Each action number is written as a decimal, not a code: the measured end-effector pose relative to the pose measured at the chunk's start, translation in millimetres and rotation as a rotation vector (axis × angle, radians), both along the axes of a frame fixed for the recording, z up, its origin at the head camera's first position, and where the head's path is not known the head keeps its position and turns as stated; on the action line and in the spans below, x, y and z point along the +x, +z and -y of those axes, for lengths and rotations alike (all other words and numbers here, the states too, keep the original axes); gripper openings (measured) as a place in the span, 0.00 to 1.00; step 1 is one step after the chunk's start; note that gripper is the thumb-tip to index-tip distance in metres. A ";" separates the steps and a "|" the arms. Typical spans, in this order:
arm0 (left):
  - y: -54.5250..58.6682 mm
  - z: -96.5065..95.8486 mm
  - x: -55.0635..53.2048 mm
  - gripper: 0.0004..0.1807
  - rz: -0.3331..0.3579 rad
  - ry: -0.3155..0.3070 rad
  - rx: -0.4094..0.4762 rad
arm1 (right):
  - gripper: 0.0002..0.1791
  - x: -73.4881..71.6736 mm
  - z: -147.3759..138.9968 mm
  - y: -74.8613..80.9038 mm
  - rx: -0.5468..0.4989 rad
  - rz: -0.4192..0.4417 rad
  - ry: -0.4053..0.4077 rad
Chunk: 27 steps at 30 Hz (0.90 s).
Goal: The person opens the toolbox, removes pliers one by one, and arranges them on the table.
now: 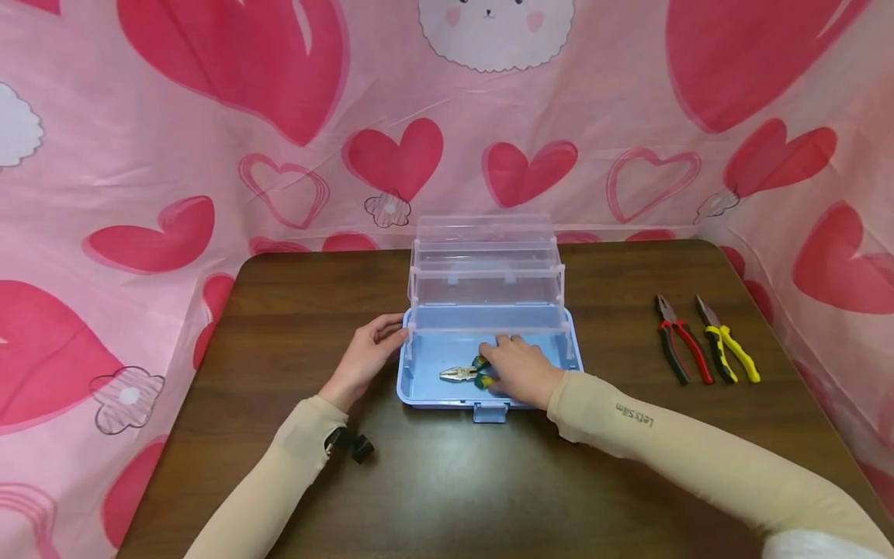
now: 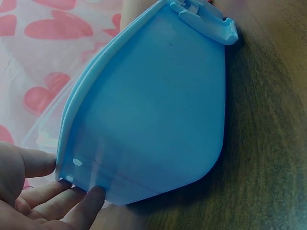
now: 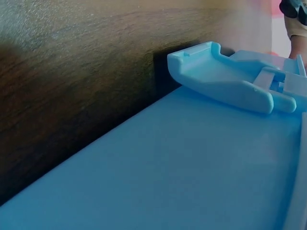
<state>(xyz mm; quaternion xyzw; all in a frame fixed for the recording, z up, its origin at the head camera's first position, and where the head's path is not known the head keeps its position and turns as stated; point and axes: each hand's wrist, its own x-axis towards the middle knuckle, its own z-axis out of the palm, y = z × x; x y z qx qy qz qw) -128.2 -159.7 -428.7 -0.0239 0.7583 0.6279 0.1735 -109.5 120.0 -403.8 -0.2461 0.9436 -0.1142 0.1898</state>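
Note:
A light blue toolbox [image 1: 436,402] stands with its clear lid and trays [image 1: 486,283] raised at the back. Inside it lies a pair of pliers [image 1: 459,374], silver jaws pointing left, with green and yellow handles. My right hand [image 1: 522,371] reaches over the front rim and grips these handles, covering their ends. At the box's left side, my left hand [image 1: 366,353] holds the rear corner. The left wrist view shows its thumb [image 2: 38,163] at the rim and its fingers [image 2: 84,208] against the outside wall. In the right wrist view the front latch [image 3: 225,79] hangs down; the right hand is out of sight there.
On the right of the brown table [image 1: 293,310] lie pliers with red and black handles [image 1: 673,341] and long-nose pliers with yellow and black handles [image 1: 726,345]. A pink curtain with hearts [image 1: 293,178] hangs behind the table and along its sides.

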 end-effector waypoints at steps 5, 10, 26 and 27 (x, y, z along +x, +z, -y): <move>-0.1 0.0 0.0 0.24 0.000 0.003 -0.007 | 0.27 -1.0 -0.4 0.4 -0.008 -0.006 0.013; 1.2 -0.7 0.1 0.24 0.001 0.008 -0.016 | 0.27 -1.9 -2.8 1.4 -0.014 0.000 0.025; 2.5 -0.2 0.5 0.24 0.005 0.008 -0.009 | 0.25 0.3 -15.1 12.9 -0.066 0.017 0.093; 2.8 -0.3 0.7 0.24 0.008 0.011 -0.009 | 0.25 0.1 -16.3 12.9 -0.073 0.022 0.093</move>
